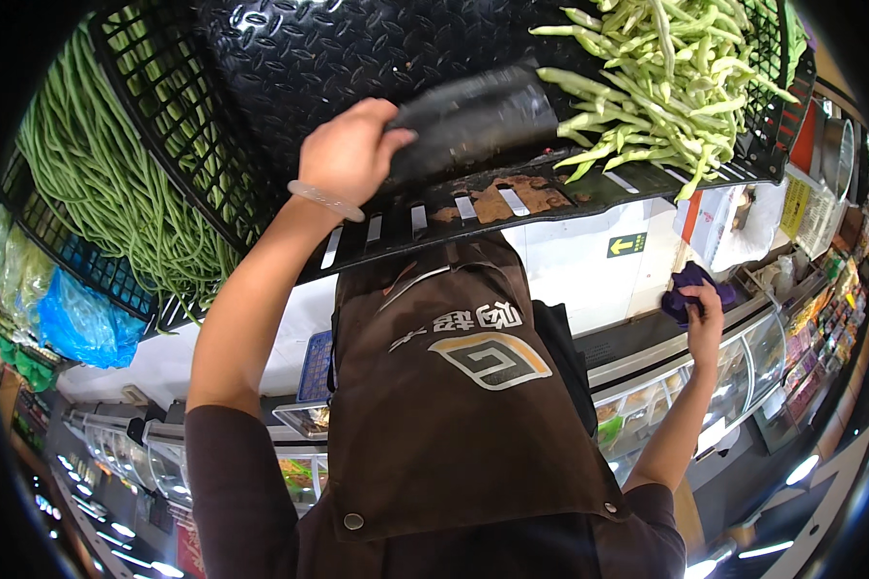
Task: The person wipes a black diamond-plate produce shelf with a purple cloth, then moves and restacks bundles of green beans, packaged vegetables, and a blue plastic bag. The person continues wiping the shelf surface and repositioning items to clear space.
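My left hand [351, 148], with a pale bangle at its wrist, grips the end of a black, shiny piece [478, 116], perhaps plastic; motion blur hides its exact kind. That piece lies over the black diamond-patterned mat [297, 65] of the display shelf, just behind the slotted front edge. Its far end is close to a heap of pale green beans [659, 101]. My right hand [704, 304] is lower and far to the right, away from the shelf, closed on a crumpled purple cloth [684, 289].
A black plastic basket [181, 108] stands at left beside long green beans [108, 174]. Below it hangs a blue plastic bag [90, 318]. The shelf's slotted black rim [434, 221], stained brown, runs before my apron [463, 434]. Glass-fronted cases [739, 369] are at the right.
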Tool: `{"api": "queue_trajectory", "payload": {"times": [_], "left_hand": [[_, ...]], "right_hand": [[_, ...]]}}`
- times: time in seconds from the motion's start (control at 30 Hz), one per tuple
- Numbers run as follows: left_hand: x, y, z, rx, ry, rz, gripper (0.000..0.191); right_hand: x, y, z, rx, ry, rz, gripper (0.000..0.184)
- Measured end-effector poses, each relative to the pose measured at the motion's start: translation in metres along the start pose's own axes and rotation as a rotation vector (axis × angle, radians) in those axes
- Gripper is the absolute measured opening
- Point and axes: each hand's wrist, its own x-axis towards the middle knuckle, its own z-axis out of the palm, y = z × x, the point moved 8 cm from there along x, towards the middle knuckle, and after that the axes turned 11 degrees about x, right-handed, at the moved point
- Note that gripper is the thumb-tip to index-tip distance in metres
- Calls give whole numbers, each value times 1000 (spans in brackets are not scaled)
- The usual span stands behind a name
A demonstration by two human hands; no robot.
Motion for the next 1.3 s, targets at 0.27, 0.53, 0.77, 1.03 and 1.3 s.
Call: {"api": "queue_trajectory", "payload": {"times": [0.27,0.53,0.77,1.03,1.3], "left_hand": [[9,-69,5,-299,162,-249,39],[11,-92,0,-374,166,-295,34],[13,-101,-5,-430,248,-269,44],[10,-109,-1,-427,236,-273,44],[10,-102,-6,-498,238,-215,31]], "right_hand": [[-12,0,64,114,-157,54,41],[3,-40,66,510,-344,228,38],[31,-108,13,813,-298,109,50],[75,-168,-23,1104,-380,-133,52],[93,-175,-15,998,-469,-95,53]]}}
